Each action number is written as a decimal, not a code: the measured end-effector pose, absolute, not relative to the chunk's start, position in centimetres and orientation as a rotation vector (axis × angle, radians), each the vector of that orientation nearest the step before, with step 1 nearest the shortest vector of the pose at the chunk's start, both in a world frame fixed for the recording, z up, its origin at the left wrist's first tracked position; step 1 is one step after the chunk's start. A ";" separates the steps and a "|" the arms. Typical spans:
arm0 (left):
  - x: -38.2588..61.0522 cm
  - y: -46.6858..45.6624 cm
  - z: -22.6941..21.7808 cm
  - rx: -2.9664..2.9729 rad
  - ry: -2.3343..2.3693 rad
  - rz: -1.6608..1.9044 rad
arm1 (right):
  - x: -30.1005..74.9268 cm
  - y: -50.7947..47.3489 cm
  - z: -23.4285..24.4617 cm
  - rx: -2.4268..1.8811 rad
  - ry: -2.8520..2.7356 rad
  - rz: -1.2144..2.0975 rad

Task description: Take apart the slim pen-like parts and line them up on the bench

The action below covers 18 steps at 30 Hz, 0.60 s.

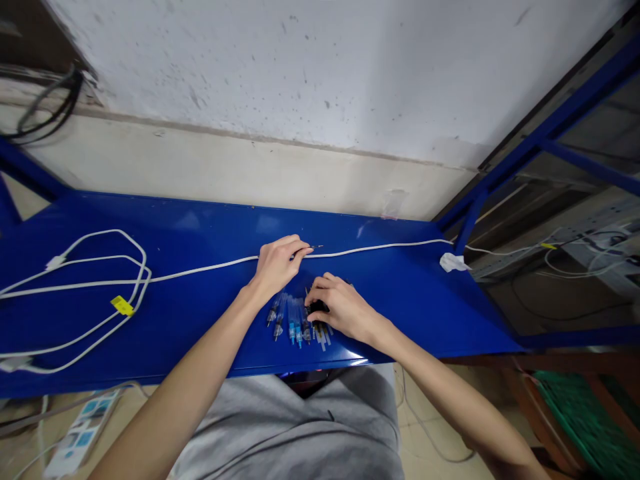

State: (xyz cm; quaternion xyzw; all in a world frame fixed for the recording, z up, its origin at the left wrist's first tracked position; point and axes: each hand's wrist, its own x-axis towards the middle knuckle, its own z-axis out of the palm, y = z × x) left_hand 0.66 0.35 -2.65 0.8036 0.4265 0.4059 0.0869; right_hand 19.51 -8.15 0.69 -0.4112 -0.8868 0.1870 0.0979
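Note:
My left hand is closed in a pinch above the white cable on the blue tabletop. Out of its fingertips sticks a thin, dark, pen-like piece with a pointed tip; the rest is hidden in the hand. My right hand lies over the right end of a row of small parts, its fingers curled around something dark that I cannot make out. Beside it lie several clear, pen-like tubes, some with blue ends and some with dark ends. Pale thin strips show below the right hand.
A long white cable crosses the tabletop, looped at the left with a yellow tag. Crumpled white paper lies near the right blue frame. The wall stands behind. A power strip is on the floor, lower left.

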 end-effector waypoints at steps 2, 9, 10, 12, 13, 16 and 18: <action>0.6 0.3 -2.6 2.392 1.271 1.204 | 19.4 -8.2 0.7 -1.178 -2.622 0.547; 0.7 0.3 -2.5 2.397 1.287 1.187 | 19.4 -7.7 0.7 -1.169 -2.546 0.565; 0.7 0.3 -2.5 2.397 1.290 1.187 | 19.4 -7.6 0.8 -1.174 -2.530 0.570; 0.7 0.4 -2.6 2.393 1.292 1.190 | 19.4 -7.5 1.1 -1.204 -2.474 0.603; 0.7 0.4 -2.6 2.387 1.289 1.192 | 19.4 -7.6 1.2 -1.229 -2.436 0.632; 0.6 0.5 -2.6 2.353 1.258 1.202 | 19.4 -7.5 1.5 -1.291 -2.314 0.699; 0.6 0.5 -2.6 2.333 1.232 1.206 | 19.4 -7.1 1.5 -1.260 -2.239 0.712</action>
